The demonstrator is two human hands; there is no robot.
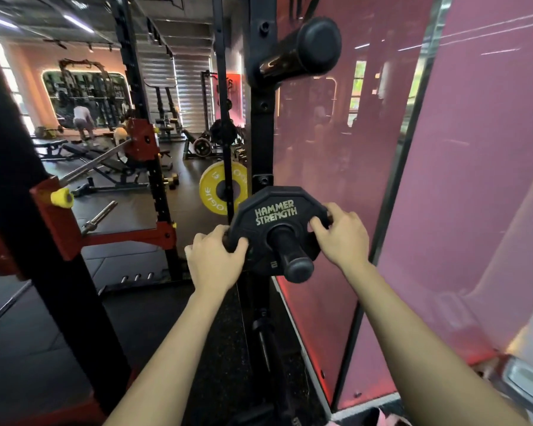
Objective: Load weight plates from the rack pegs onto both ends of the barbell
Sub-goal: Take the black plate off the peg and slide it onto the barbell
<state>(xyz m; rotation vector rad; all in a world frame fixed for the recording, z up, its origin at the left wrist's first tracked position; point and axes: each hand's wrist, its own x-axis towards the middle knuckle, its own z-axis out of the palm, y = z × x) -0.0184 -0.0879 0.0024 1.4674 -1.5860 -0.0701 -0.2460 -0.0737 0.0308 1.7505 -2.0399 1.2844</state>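
Facing the tall black rack post (260, 133), going up to 12 o'clock in the middle of the view. Looking over to 9 o'clock, well apart from the hands: the long silver barbell (96, 166), lying across a red hook (48, 195), with no plate to be seen on the near end.

Down at the middle of the post, finding the black plate (274, 216), not yet off its peg and sitting close to the post. Behind it, at 10 o'clock from the plate, hanging on another bar: a yellow plate (211, 192). Leave that one alone for now.

Gripping the black plate with both hands, one on each side, plate in between. Left hand (213, 259) wrapped on the edge at 8 o'clock, thumb on the front face. Right hand (342, 238) wrapped on the edge at 3 o'clock, fingers curled over the front.

Poking out through the hole, toward 5 o'clock: the short black peg (293, 259) with its round tip.

Doing this step well, at a guess:
- Pull straight along the peg, toward its tip, not up and not down.
- Keep the plate flat to the post, so the hole does not catch.
- Pull with both hands at the same speed.
- Hold tight near the tip, because all the weight probably drops into the hands there.
- Keep feet back from under the plate.
- Then turn toward 9 o'clock and carry it low and close to the body, over to the barbell.
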